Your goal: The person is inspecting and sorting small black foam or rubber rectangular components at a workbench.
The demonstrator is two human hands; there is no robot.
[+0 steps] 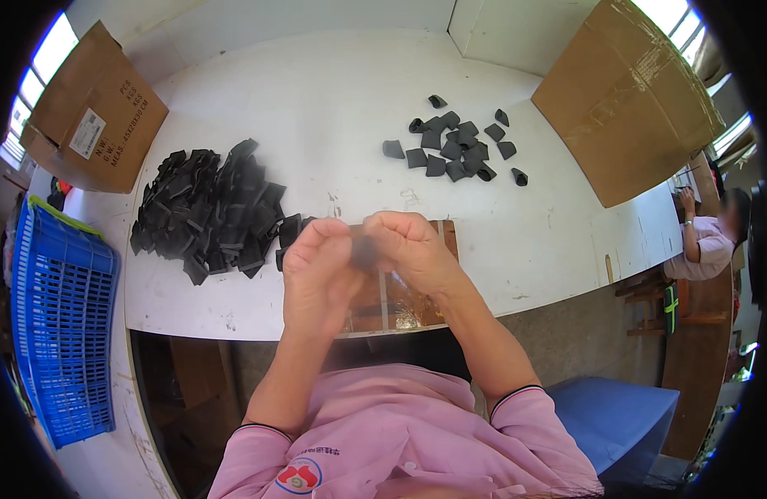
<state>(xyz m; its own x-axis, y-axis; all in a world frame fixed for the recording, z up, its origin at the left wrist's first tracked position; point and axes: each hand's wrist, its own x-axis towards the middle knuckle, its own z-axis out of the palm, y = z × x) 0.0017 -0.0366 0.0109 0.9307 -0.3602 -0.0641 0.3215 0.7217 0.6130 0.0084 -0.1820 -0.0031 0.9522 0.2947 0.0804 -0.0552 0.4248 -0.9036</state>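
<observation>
The white counter (342, 108) is spread beneath and beyond the fingers. To their left, a large heap of flat black pieces (204, 216) is apparently left to be handled; beyond them to the right, a smaller scatter of opened, tube-like pieces (454, 150) seems already done. A taped brown board (404, 303) is seen under the fingers. Between the left hand (317, 266) and right hand (416, 254), one black piece (365, 252) is clamped by both sets of fingers; its direction and long axis are blurred and cannot be told.
</observation>
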